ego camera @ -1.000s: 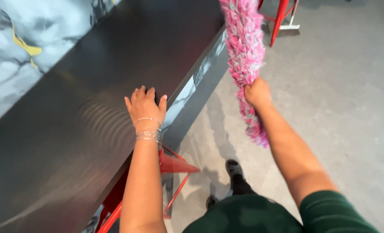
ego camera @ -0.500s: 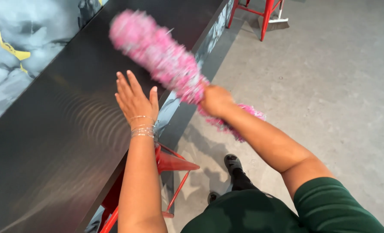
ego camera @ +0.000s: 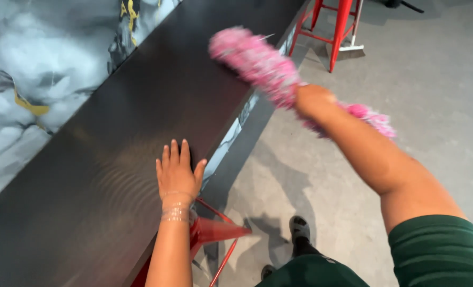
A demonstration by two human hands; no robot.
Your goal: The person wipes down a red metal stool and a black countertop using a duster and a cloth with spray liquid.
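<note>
My right hand (ego camera: 313, 101) is shut on a fluffy pink duster (ego camera: 255, 58), gripping it near its middle. The duster's long head lies over the near edge of a long dark counter top (ego camera: 119, 138), and a short pink tuft sticks out behind my fist. My left hand (ego camera: 177, 171) rests flat on the counter close to its edge, fingers spread, with clear bracelets on the wrist. Nothing is in that hand.
A grey marbled wall (ego camera: 29, 69) with yellow streaks runs along the counter's far side. A red stool (ego camera: 215, 234) stands under the counter by my left arm, another red stool (ego camera: 340, 26) farther along. The floor (ego camera: 417, 79) is grey concrete; my shoe (ego camera: 300, 229) shows below.
The duster swung down from upright beside the counter and now lies farther along the counter's edge. My left hand stayed flat on the counter.
</note>
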